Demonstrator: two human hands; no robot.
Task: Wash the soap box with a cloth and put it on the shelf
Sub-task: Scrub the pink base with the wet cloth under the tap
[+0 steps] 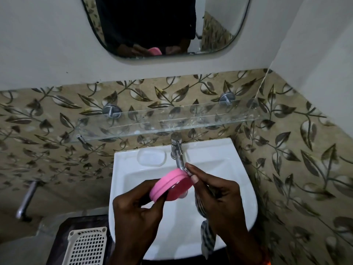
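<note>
**Inspector:** Holding steady at centre frame, the soap box [171, 185], pink and round, is tilted on edge over the sink [236, 188], just below the tap [177, 152].

**Clerk:** Left hand?

**Inspector:** Left hand [133, 207] comes in from 7 o'clock; its grip is curled round the box's lower rim, thumb and fingers pinching it.

**Clerk:** Right hand?

**Inspector:** Right hand [215, 196] comes in from 5 o'clock. Its grip is closed on a cloth [207, 236], patterned, which hangs down from the fist over the sink's front. The thumb tip touches the box's upper edge at 1 o'clock of the box, beside the tap's spout.

**Clerk:** Shelf?

**Inspector:** Glass shelf [210, 117] at 12 o'clock above the tap, fixed to leaf-patterned tile on round metal mounts. The box is well apart from it.

**Clerk:** Other items?

**Inspector:** Mirror [219, 31] at 12 o'clock, top of frame, reflecting the pink box. White mesh basket [86, 247] at 7 o'clock. Metal pipe [26, 197] at 9 o'clock.
</note>
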